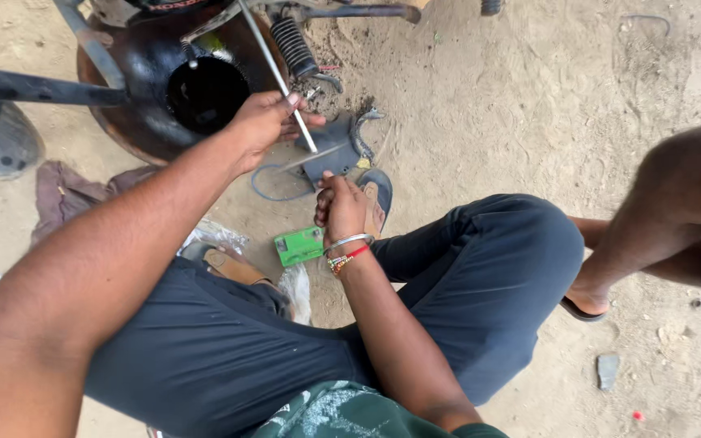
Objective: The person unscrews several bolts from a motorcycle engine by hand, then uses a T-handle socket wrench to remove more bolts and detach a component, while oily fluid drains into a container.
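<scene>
Gripping a thin metal rod (281, 77), the left hand (265, 126) has its fingers curled tight around the lower part, with the rod slanting up past the black wheel hub (204, 93). Lower down, the right hand (341, 207) is closed into a loose fist near a dark metal plate (330, 150) on the sandy ground (529, 105); whether it holds anything cannot be told. A green box (299, 245) lies just beside that wrist.

Soft, even daylight — no hard shadows on the pale sandy ground (513, 97). Focus sharp at centre — near forearm slightly soft, wide-angle stretch at edges.
</scene>
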